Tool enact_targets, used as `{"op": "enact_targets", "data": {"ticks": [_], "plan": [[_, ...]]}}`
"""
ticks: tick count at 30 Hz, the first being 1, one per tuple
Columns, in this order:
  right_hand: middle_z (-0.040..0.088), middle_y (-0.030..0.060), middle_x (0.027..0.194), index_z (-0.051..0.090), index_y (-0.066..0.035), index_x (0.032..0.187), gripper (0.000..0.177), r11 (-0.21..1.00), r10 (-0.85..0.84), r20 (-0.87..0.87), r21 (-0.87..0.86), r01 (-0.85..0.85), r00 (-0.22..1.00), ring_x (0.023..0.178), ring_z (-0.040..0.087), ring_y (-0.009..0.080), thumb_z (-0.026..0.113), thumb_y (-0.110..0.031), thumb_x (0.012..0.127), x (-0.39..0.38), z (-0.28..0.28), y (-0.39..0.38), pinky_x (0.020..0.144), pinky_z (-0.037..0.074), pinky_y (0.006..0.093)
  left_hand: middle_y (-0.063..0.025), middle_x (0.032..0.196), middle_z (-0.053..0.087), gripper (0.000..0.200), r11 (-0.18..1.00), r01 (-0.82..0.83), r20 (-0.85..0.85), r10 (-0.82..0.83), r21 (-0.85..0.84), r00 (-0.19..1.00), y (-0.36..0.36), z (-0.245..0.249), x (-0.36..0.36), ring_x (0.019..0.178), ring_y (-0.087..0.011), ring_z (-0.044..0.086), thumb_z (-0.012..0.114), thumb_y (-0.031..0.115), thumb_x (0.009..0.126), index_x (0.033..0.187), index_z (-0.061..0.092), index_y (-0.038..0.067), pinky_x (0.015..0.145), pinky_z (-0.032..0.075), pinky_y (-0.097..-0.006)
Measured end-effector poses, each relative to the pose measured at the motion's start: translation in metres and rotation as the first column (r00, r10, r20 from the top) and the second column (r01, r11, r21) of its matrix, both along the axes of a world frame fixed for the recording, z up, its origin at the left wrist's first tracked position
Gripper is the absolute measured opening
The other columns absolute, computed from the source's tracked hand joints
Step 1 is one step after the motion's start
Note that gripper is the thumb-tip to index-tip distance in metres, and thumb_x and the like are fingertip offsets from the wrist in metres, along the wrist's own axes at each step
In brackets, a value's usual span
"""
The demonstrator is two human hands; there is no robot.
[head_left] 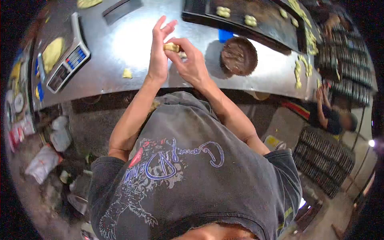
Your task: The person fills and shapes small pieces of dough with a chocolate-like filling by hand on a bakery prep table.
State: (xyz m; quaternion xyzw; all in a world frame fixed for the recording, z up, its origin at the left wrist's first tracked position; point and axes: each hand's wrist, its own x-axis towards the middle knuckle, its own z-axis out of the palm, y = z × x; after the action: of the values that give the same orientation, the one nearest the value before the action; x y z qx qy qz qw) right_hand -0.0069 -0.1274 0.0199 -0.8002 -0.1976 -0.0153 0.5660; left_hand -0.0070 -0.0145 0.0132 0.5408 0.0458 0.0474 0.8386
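A small piece of yellow dough (171, 47) sits between my two hands over the metal table. My right hand (191, 63) pinches it with thumb and fingers. Against the other side of the dough is the palm of my left hand (159, 54), whose fingers stretch upward, apart and uncurled. Something pale shows under my right fingers, too small to name. To the right of my hands stands a round bowl (239, 56) with brown paste smeared inside. A loose scrap of dough (127, 73) lies left of my left wrist.
On the left, a digital scale (69, 64) stands beside a larger dough lump (53, 54). A dark baking tray (268, 30) with several shaped dough pieces (251, 21) lies at the back right. Dough strips (298, 74) line the right edge. Another person (326, 114) is at far right.
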Motion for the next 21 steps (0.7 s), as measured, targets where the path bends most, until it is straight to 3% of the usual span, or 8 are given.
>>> {"op": "enact_targets", "data": {"ticks": [3, 5, 8, 9, 11, 14, 19, 21], "plan": [[0.065, 0.0119, 0.089, 0.064, 0.001, 0.105, 0.023, 0.976, -0.167, 0.346, -0.072, 0.204, 0.923, 0.078, 0.064, 0.0277, 0.073, -0.012, 0.089, 0.010, 0.001, -0.060, 0.073, 0.053, 0.0354, -0.0157, 0.148, 0.047, 0.057, 0.972, -0.080, 0.274, 0.018, 0.219, 0.962, -0.045, 0.011, 0.003, 0.129, -0.0268, 0.051, 0.035, 0.045, 0.108, 0.154, 0.033, 0.010, 0.110, 0.035, -0.0414], [0.064, 0.0064, 0.094, 0.067, -0.002, 0.110, 0.021, 0.975, -0.194, -0.057, 0.097, 0.199, 0.979, 0.078, 0.059, 0.0182, 0.071, -0.012, 0.092, 0.005, -0.008, -0.097, 0.072, 0.052, 0.0315, -0.0134, 0.139, 0.056, 0.050, 0.878, -0.174, 0.440, -0.046, 0.446, 0.897, -0.074, 0.014, -0.002, 0.126, -0.0260, 0.055, 0.045, 0.037, 0.105, 0.146, 0.045, 0.008, 0.112, 0.034, -0.0436], [0.062, 0.0015, 0.107, 0.064, -0.005, 0.121, 0.027, 0.806, 0.035, -0.629, 0.478, 0.350, 0.777, 0.090, 0.057, 0.0082, 0.067, -0.008, 0.095, -0.022, -0.015, -0.139, 0.078, 0.050, 0.0274, -0.0095, 0.123, 0.067, 0.038, 0.697, -0.274, 0.607, -0.286, 0.662, 0.741, -0.111, 0.007, -0.010, 0.117, -0.0256, 0.061, 0.056, 0.029, 0.100, 0.131, 0.061, 0.007, 0.111, 0.036, -0.0453], [0.064, 0.0018, 0.107, 0.060, -0.004, 0.126, 0.033, 0.611, 0.199, -0.537, 0.722, 0.325, 0.820, 0.093, 0.060, 0.0082, 0.065, -0.004, 0.094, -0.033, -0.012, -0.139, 0.079, 0.051, 0.0272, -0.0081, 0.117, 0.070, 0.035, 0.633, -0.313, 0.635, -0.377, 0.708, 0.674, -0.120, -0.001, -0.012, 0.113, -0.0256, 0.063, 0.059, 0.027, 0.098, 0.126, 0.065, 0.007, 0.110, 0.038, -0.0455], [0.065, 0.0026, 0.108, 0.058, -0.003, 0.126, 0.033, 0.618, 0.287, -0.772, 0.601, 0.506, 0.566, 0.098, 0.062, 0.0101, 0.066, -0.006, 0.094, -0.057, -0.032, -0.167, 0.082, 0.052, 0.0280, -0.0050, 0.110, 0.072, 0.030, 0.639, -0.259, 0.600, -0.399, 0.724, 0.693, -0.142, -0.030, -0.020, 0.105, -0.0235, 0.067, 0.060, 0.027, 0.098, 0.118, 0.069, 0.007, 0.104, 0.044, -0.0455], [0.066, 0.0022, 0.106, 0.062, -0.006, 0.119, 0.025, 0.486, 0.455, -0.734, 0.680, 0.549, 0.505, 0.098, 0.063, 0.0124, 0.066, -0.010, 0.095, -0.072, -0.046, -0.200, 0.085, 0.051, 0.0287, -0.0074, 0.112, 0.071, 0.036, 0.698, -0.195, 0.600, -0.399, 0.689, 0.693, -0.172, -0.050, -0.031, 0.107, -0.0278, 0.066, 0.062, 0.035, 0.098, 0.120, 0.067, 0.007, 0.100, 0.047, -0.0449], [0.065, 0.0017, 0.106, 0.062, -0.007, 0.111, 0.016, 0.791, 0.358, -0.697, 0.580, 0.195, 0.621, 0.093, 0.061, 0.0119, 0.062, -0.018, 0.100, -0.029, -0.066, -0.271, 0.083, 0.052, 0.0303, -0.0208, 0.148, 0.046, 0.072, 0.638, -0.158, 0.484, -0.376, 0.754, 0.790, -0.215, -0.069, -0.045, 0.137, -0.0377, 0.044, 0.048, 0.058, 0.101, 0.151, 0.036, 0.008, 0.115, 0.031, -0.0454], [0.069, 0.0036, 0.098, 0.067, -0.006, 0.107, 0.019, 0.946, 0.073, -0.576, 0.299, 0.127, 0.814, 0.095, 0.064, 0.0136, 0.062, -0.023, 0.100, 0.005, -0.084, -0.291, 0.084, 0.050, 0.0305, -0.0244, 0.153, 0.038, 0.090, 0.771, 0.127, 0.111, -0.249, 0.624, 0.962, -0.216, -0.097, -0.047, 0.140, -0.0403, 0.036, 0.032, 0.070, 0.100, 0.159, 0.012, 0.006, 0.119, 0.021, -0.0475]]}}
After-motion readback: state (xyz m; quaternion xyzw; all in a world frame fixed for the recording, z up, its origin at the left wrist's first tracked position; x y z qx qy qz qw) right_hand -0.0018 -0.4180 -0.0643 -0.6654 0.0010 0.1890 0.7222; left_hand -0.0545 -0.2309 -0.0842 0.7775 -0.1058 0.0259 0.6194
